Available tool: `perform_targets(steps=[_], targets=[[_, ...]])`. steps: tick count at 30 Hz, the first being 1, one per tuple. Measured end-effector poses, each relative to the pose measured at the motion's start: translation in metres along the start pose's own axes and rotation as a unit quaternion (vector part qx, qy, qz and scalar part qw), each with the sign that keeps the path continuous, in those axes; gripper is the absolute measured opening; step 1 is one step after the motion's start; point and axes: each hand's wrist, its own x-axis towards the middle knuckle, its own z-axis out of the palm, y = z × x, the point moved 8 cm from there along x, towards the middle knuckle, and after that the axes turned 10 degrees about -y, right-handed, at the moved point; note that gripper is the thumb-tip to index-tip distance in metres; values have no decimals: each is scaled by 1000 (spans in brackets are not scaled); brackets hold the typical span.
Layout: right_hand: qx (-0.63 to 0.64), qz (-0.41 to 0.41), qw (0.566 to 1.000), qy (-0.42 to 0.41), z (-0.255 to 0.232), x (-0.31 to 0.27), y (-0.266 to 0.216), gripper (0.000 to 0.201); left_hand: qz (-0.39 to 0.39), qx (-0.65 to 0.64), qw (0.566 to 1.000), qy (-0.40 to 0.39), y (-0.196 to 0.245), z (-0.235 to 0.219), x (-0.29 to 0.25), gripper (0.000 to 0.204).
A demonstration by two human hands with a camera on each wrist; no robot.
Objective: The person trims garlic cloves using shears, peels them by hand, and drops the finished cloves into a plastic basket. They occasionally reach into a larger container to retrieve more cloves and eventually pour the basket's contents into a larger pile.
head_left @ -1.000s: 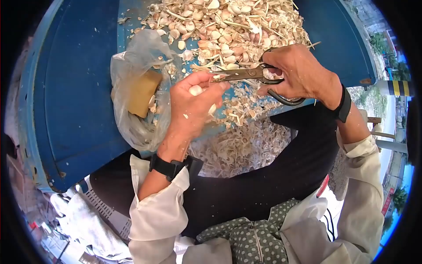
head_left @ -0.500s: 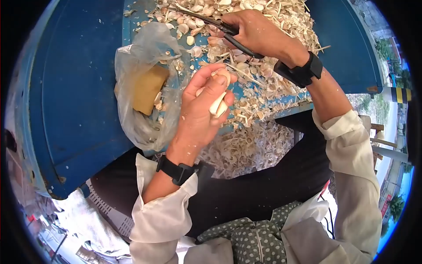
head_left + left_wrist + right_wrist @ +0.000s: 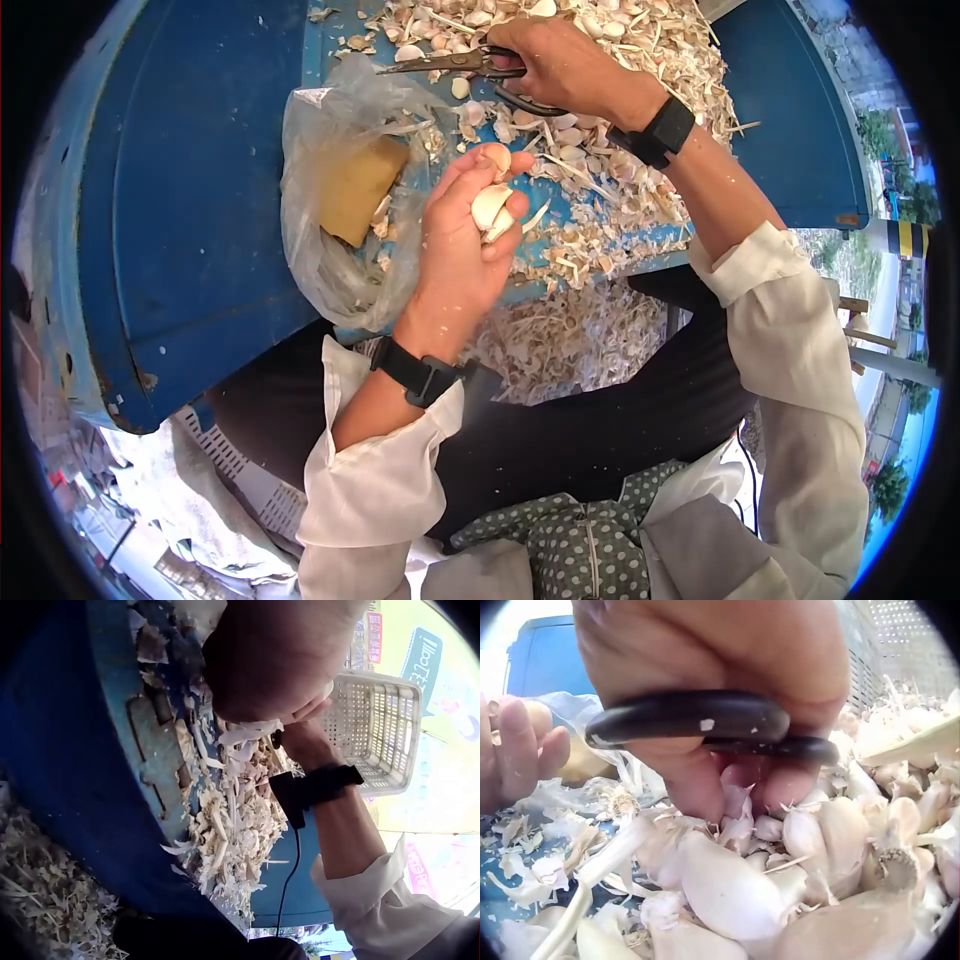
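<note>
My left hand [image 3: 458, 250] holds several garlic cloves [image 3: 490, 206], one of them between thumb and forefinger and the others against the curled fingers. With my right hand [image 3: 578, 72] I grip a pair of scissors [image 3: 440, 63], their dark blades pointing left over the table. In the right wrist view the black scissor handles [image 3: 690, 718] cross the palm. Below them, the fingertips reach down among the heaped garlic [image 3: 735, 892], right at a small clove [image 3: 737, 810]. Mostly the back of the left hand [image 3: 281, 660] shows in the left wrist view, hiding its cloves.
A clear plastic bag [image 3: 305, 215] with a tan block [image 3: 362, 190] lies left of the left hand on the blue table [image 3: 215, 160]. Garlic skins [image 3: 560, 340] fill the space below the table edge. A white plastic basket [image 3: 379, 735] stands at the back.
My right hand has moved up and left with the scissors, away from the left hand and onto the garlic heap. The left hand has turned, bringing its cloves into view.
</note>
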Motion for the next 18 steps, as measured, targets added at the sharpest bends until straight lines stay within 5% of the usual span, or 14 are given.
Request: perform_targets(steps=[3,5,6,7,13,15,18], targets=[[70,28,996,41,-37,-10,-13,21,15,15,1000,11,5,2,1,23],[456,53,888,10,-37,-28,-29,23,17,37,999,21,5,7,4,29],[518,45,854,4,-31,-34,-38,21,33,36,999,19,5,11,5,28],[449,80,889,-44,-19,-42,-46,19,47,37,998,15,5,15,6,30],[391,109,914,-12,-16,-54,-45,20,69,182,979,52,6,27,-3,32],[272,118,954,51,-28,-57,-51,20,80,226,968,74,8,24,-2,31],[267,117,954,73,-26,-59,-55,21,112,218,963,115,9,13,-4,29]])
